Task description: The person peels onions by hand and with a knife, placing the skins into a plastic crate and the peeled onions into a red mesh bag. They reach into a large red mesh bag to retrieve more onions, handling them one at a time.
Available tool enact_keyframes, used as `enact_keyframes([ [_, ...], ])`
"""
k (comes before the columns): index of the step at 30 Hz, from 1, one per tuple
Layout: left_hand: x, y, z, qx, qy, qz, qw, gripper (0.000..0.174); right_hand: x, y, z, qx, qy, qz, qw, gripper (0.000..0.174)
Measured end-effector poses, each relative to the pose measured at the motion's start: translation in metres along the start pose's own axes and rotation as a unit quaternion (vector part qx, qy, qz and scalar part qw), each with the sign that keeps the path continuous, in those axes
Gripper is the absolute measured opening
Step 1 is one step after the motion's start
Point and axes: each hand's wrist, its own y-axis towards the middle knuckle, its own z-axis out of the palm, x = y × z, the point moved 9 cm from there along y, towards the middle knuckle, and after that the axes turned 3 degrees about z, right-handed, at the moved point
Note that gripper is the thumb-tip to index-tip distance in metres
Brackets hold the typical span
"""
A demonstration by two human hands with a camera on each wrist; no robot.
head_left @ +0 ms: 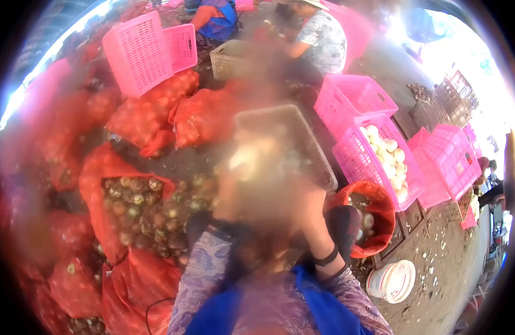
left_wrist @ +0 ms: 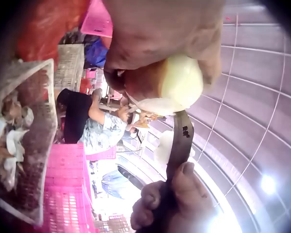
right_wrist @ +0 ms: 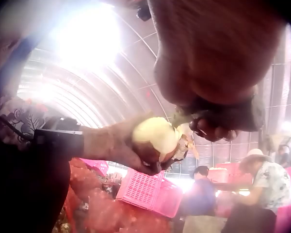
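Note:
My left hand [left_wrist: 165,34] grips a partly peeled onion [left_wrist: 183,85]. One side of it is bare and pale, while brown skin covers the other and loose skin hangs below. The right hand [right_wrist: 218,53] holds a knife [left_wrist: 181,138] by its handle, thumb along the blade's base. In the left wrist view the blade tip is right at the onion's lower edge. A blurred patch hides most of both hands in the head view, where they are over the near side of a shallow crate [head_left: 326,164]. Peeled skins [left_wrist: 14,141] lie inside that crate.
Unpeeled onions [head_left: 140,215] spill from an open red mesh sack [head_left: 92,184] at the left. A pink crate [head_left: 347,148] of peeled onions, a red-lined bucket [head_left: 387,223] and a white bucket [head_left: 392,282] stand at the right. Another person [head_left: 324,42] sits opposite.

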Motion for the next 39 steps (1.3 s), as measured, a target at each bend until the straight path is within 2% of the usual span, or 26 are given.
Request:
enact_keyframes([
  [2,-0.015,0.0,0.001,-0.041,0.227,0.025,0.973,0.068,-0.008,0.0,0.01,-0.078,0.05,-0.001,0.996,0.038],
  [3,-0.01,0.002,0.001,-0.04,0.224,0.026,0.973,0.068,-0.015,0.002,0.013,-0.079,0.047,-0.002,0.996,0.038],
  [5,-0.017,0.002,-0.004,-0.048,0.274,0.08,0.957,0.07,-0.021,0.004,0.016,-0.093,0.202,-0.007,0.975,0.031],
  [6,-0.02,0.001,0.001,-0.047,0.274,0.079,0.957,0.07,-0.025,0.007,0.018,-0.093,0.202,-0.005,0.975,0.031],
  [8,-0.026,0.0,0.013,-0.048,0.255,0.042,0.965,0.071,-0.008,0.01,0.017,-0.113,0.089,-0.131,0.981,0.025],
  [9,-0.026,-0.002,0.013,-0.048,0.255,0.039,0.965,0.071,-0.011,0.009,0.014,-0.111,0.089,-0.129,0.981,0.025],
  [11,-0.029,-0.003,0.012,-0.023,0.273,0.03,0.961,0.072,0.016,-0.012,0.004,-0.178,-0.123,-0.296,0.93,0.021],
  [12,-0.032,-0.004,0.012,-0.023,0.272,0.029,0.961,0.072,0.019,-0.009,-0.01,-0.177,-0.123,-0.295,0.931,0.021],
  [14,-0.034,-0.003,0.02,0.023,0.251,0.017,0.968,0.075,0.006,0.011,-0.012,0.046,0.042,-0.19,0.98,0.018],
  [15,-0.035,-0.004,0.015,0.023,0.25,0.016,0.968,0.075,0.0,0.011,-0.008,0.047,0.042,-0.188,0.98,0.018],
  [17,-0.029,-0.005,0.005,0.043,0.195,-0.004,0.98,0.078,-0.019,0.013,-0.001,0.04,0.211,-0.173,0.961,0.016],
  [18,-0.025,-0.007,0.001,0.044,0.195,-0.004,0.98,0.078,-0.022,0.016,0.001,0.04,0.211,-0.172,0.961,0.016],
  [20,-0.017,-0.011,-0.013,0.009,0.12,-0.022,0.993,0.082,-0.034,0.022,0.036,0.162,-0.035,-0.14,0.976,0.016],
  [21,-0.013,-0.012,-0.018,0.01,0.12,-0.021,0.992,0.082,-0.045,0.02,0.05,0.162,-0.035,-0.14,0.976,0.016],
  [22,-0.009,-0.011,-0.023,0.007,0.091,-0.016,0.996,0.083,-0.059,0.02,0.045,0.041,0.098,-0.145,0.984,0.016],
  [23,-0.006,-0.009,-0.027,0.005,0.062,-0.011,0.998,0.084,-0.073,0.018,0.03,-0.081,0.227,-0.147,0.959,0.016],
  [24,-0.002,-0.008,-0.028,0.005,0.061,-0.011,0.998,0.084,-0.065,0.019,0.026,-0.081,0.226,-0.147,0.96,0.016],
  [26,0.011,-0.009,-0.036,-0.034,0.077,-0.054,0.995,0.084,-0.038,0.026,0.035,-0.002,-0.006,-0.095,0.995,0.019],
  [27,0.011,-0.009,-0.031,-0.032,0.077,-0.056,0.995,0.084,-0.027,0.025,0.038,-0.002,-0.007,-0.092,0.996,0.019],
  [29,0.014,-0.011,-0.009,0.016,0.104,-0.093,0.99,0.081,-0.032,0.022,0.025,-0.098,0.224,0.005,0.97,0.022],
  [30,0.019,-0.008,-0.015,0.018,0.104,-0.094,0.99,0.081,-0.034,0.026,0.033,-0.099,0.224,0.006,0.97,0.022],
  [32,0.032,0.0,-0.026,0.07,0.208,-0.073,0.973,0.078,-0.021,0.02,0.019,-0.306,0.105,-0.136,0.936,0.02],
  [33,0.033,0.0,-0.022,0.07,0.207,-0.072,0.973,0.078,-0.015,0.016,0.006,-0.306,0.104,-0.137,0.936,0.02],
  [35,0.017,0.0,-0.007,0.042,0.184,-0.007,0.982,0.076,-0.008,0.011,-0.026,-0.241,0.273,-0.122,0.923,0.035],
  [38,0.011,0.004,0.002,0.022,0.197,-0.013,0.98,0.069,-0.032,0.028,0.031,-0.163,0.193,-0.078,0.964,0.032],
  [39,0.014,0.005,-0.003,0.023,0.197,-0.014,0.98,0.069,-0.026,0.026,0.019,-0.164,0.192,-0.077,0.965,0.032],
])
